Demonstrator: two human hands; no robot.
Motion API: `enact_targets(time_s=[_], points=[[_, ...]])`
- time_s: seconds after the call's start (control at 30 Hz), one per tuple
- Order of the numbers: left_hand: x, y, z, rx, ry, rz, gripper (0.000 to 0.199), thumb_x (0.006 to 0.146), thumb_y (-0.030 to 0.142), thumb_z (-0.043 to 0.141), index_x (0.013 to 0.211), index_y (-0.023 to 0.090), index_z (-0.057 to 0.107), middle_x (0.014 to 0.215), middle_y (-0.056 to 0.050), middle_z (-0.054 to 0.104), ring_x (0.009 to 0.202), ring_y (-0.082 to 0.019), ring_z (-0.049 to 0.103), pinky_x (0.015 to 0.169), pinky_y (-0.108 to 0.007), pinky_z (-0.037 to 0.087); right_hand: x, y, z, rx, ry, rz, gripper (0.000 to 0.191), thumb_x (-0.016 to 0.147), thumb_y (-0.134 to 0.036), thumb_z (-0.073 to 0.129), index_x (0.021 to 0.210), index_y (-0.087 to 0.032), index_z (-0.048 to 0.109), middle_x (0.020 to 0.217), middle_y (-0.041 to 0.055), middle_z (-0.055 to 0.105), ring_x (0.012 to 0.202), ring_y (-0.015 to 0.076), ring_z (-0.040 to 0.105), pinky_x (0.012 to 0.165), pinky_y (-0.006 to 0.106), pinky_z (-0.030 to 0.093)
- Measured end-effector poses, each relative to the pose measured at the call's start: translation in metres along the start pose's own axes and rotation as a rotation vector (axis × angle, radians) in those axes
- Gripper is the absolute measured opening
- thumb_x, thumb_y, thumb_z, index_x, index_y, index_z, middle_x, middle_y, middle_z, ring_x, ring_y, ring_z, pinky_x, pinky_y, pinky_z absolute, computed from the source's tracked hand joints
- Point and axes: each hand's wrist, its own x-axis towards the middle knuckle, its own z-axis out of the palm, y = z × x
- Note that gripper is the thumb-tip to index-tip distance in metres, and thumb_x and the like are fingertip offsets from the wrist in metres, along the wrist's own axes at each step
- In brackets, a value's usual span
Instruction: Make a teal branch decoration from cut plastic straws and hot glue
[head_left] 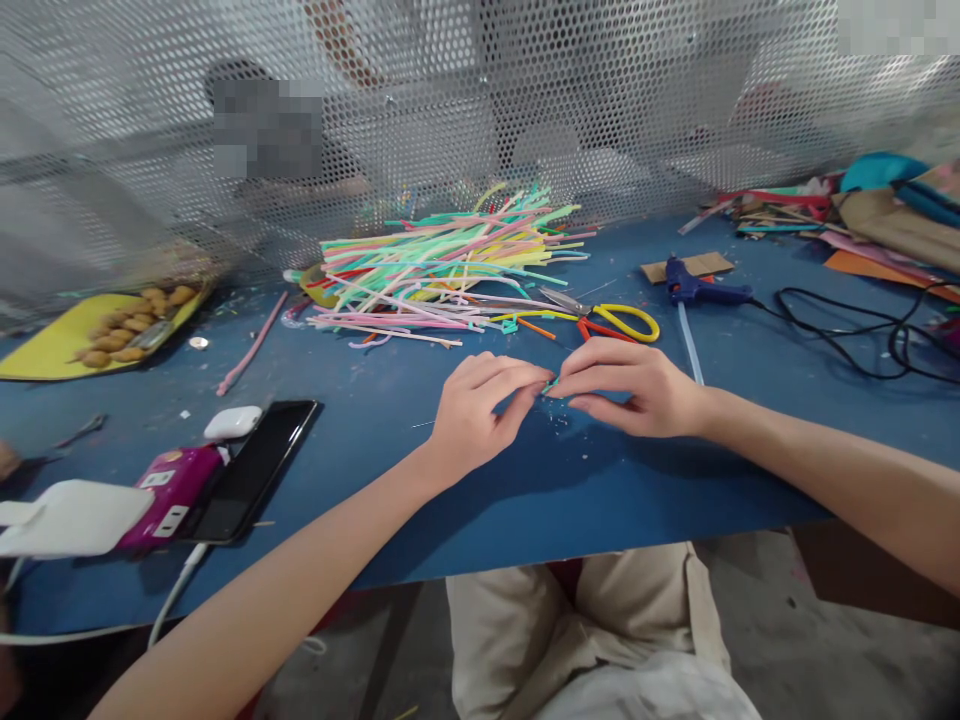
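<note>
My left hand [487, 410] is closed in a pinch, thumb against fingertips, at a small green piece [551, 384] over the blue table. From the other side my right hand [626, 388] pinches at the same piece, so the two hands' fingertips nearly meet. Most of the piece is hidden by the fingers, and its exact kind is too small to make out. Tiny green and pale bits [559, 420] lie scattered on the table just below the fingertips. Behind my right hand lie scissors [630, 322] with yellow and red handles, blades pointing left.
Long, thin pastel strips [442, 260] are heaped before a perforated metal screen [420, 110]. At right lie a blue glue gun [701, 287] and its looping black cord [847, 310]. A phone [259, 470], purple power strip [176, 490] and yellow sheet with brown pods [45, 335] are left.
</note>
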Motion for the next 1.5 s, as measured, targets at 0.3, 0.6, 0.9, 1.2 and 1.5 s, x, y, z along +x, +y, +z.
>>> enact_targets(time_s=[0.3,0.6,0.9,1.2,1.5], points=[[0.001,0.001,-0.005,0.07,0.099,0.02,0.016,0.09,0.021,0.071,0.105,0.025,0.075,0.094,0.0,0.081,0.068,-0.012,0.064,0.07,-0.03,0.047,-0.003,0.006,-0.001,0.01,0.004,-0.011,0.035,0.096,-0.016,0.062,0.131,-0.015,0.067,0.117,0.0139,0.068,0.108,0.0202,0.067,0.097,0.035,0.056],[0.003,-0.007,-0.008,0.243,0.124,0.117,0.013,0.088,0.021,0.073,0.099,0.028,0.076,0.082,0.006,0.08,0.062,-0.011,0.06,0.063,-0.031,0.04,-0.003,0.004,0.0,0.11,-0.09,0.06,0.047,0.097,-0.022,0.064,0.143,-0.02,0.06,0.127,0.0143,0.064,0.111,0.0217,0.064,0.093,0.035,0.057],[0.005,-0.014,-0.014,0.32,0.082,0.162,0.011,0.088,0.022,0.073,0.096,0.028,0.077,0.072,0.007,0.077,0.061,-0.01,0.061,0.065,-0.029,0.041,-0.001,0.0,0.0,0.268,-0.198,0.153,0.056,0.099,-0.026,0.062,0.153,-0.026,0.05,0.132,0.0139,0.057,0.094,0.0166,0.06,0.077,0.03,0.059],[0.004,-0.011,-0.006,0.377,0.098,0.032,0.009,0.084,0.025,0.071,0.086,0.027,0.08,0.059,0.006,0.07,0.055,-0.011,0.058,0.06,-0.028,0.041,-0.001,0.006,0.001,0.272,-0.267,0.187,0.058,0.1,-0.027,0.06,0.156,-0.025,0.046,0.133,0.0143,0.054,0.091,0.0156,0.059,0.079,0.032,0.059],[0.003,-0.014,0.0,0.234,0.039,-0.293,0.011,0.082,0.027,0.072,0.084,0.027,0.083,0.058,0.005,0.067,0.051,-0.01,0.055,0.057,-0.025,0.042,-0.002,0.017,-0.005,0.089,-0.266,0.136,0.049,0.1,-0.024,0.058,0.149,-0.021,0.055,0.129,0.0147,0.061,0.11,0.0215,0.064,0.092,0.037,0.057]])
